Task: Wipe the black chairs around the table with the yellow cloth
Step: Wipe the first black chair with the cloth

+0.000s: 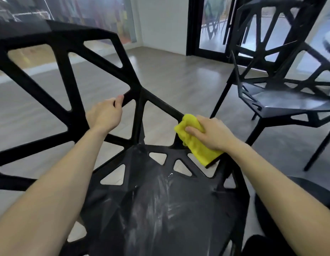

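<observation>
A black chair [71,111] with an open lattice back fills the near view; its seat shows pale wet streaks in the lower middle. My left hand [105,115] is wrapped around one slanted bar of the back. My right hand [212,133] presses the bunched yellow cloth [195,143] against a bar at the right edge of the back, where it meets the seat. A second black chair [282,102] of the same shape stands at the right, turned sideways.
A round pale table edge [329,43] shows at the far right behind the second chair. A dark glass door frame [192,26] stands at the back. Grey wood floor [179,74] lies open between the chairs. A dark rounded object [308,189] sits at lower right.
</observation>
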The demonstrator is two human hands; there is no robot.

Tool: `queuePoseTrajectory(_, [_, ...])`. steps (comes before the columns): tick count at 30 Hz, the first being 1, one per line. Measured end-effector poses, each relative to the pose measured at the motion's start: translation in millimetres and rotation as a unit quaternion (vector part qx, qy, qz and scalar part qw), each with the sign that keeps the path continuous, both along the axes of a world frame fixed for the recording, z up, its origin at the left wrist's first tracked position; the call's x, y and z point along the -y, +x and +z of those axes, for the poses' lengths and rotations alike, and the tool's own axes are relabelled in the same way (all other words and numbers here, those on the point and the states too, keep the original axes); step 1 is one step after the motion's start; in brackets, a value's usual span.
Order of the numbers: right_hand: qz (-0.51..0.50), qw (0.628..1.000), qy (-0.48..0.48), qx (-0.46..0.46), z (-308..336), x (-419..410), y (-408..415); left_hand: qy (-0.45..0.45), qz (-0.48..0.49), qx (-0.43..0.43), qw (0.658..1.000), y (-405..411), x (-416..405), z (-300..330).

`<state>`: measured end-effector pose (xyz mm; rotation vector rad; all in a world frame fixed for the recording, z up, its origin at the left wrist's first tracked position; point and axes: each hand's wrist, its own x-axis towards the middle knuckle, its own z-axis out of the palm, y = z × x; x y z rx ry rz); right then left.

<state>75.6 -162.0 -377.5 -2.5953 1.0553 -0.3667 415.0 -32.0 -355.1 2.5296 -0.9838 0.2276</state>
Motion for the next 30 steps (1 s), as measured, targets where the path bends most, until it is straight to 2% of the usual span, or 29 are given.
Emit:
queuePoseTrajectory(2, [-0.036, 0.999, 0.033, -0.016, -13, -13, -58, 0.001, -0.014, -0.008, 1.000, 1, -1, 0])
queuePoseTrajectory(4, [-0.032, 0.997, 0.049, -0.045, -7, -12, -64, 0.013, -0.037, -0.022, 0.999, -2, 0, 3])
queuePoseTrajectory(6, [0.005, 0.997, 0.032, -0.072, 18, -9, -26, 0.039, -0.057, -0.034, 0.997, -9, -2, 9])
queuePoseTrajectory(8, [0.036, 0.997, 0.032, -0.052, 29, -3, 26, 0.090, -0.046, -0.049, 0.994, -17, -8, 15])
queuePoseTrajectory(10, [0.040, 0.998, 0.048, -0.018, 34, -1, 54, 0.137, -0.045, -0.022, 0.989, -35, -15, 9])
queuePoseTrajectory(13, [0.034, 0.998, 0.057, -0.003, 24, -3, 23, 0.049, -0.144, 0.077, 0.985, -100, -21, -22])
queuePoseTrajectory(15, [-0.014, 0.995, 0.101, 0.024, 5, -4, -22, 0.021, -0.201, 0.054, 0.978, -144, -14, -46])
queuePoseTrajectory(17, [-0.077, 0.970, 0.202, 0.112, -18, -15, -69, 0.017, -0.223, -0.075, 0.972, -172, 0, -55])
queuePoseTrajectory(18, [-0.108, 0.936, 0.275, 0.190, -33, -26, -86, 0.021, -0.221, -0.126, 0.967, -179, 8, -58])
queuePoseTrajectory(19, [-0.136, 0.894, 0.341, 0.258, -48, -41, -101, 0.023, -0.228, -0.151, 0.961, -183, 15, -62])
queuePoseTrajectory(20, [-0.154, 0.866, 0.375, 0.294, -65, -59, -115, 0.017, -0.230, -0.158, 0.960, -186, 19, -65])
queuePoseTrajectory(21, [-0.155, 0.860, 0.378, 0.306, -76, -79, -127, 0.005, -0.225, -0.161, 0.961, -187, 22, -70])
queuePoseTrajectory(23, [-0.152, 0.887, 0.348, 0.261, -85, -102, -140, -0.023, -0.211, -0.164, 0.963, -190, 24, -80])
queuePoseTrajectory(26, [-0.179, 0.933, 0.269, 0.158, -68, -74, -118, -0.014, -0.188, -0.144, 0.971, -192, 25, -89])
queuePoseTrajectory(30, [-0.209, 0.949, 0.162, 0.170, -43, -35, -69, 0.000, -0.188, -0.160, 0.969, -186, 31, -88])
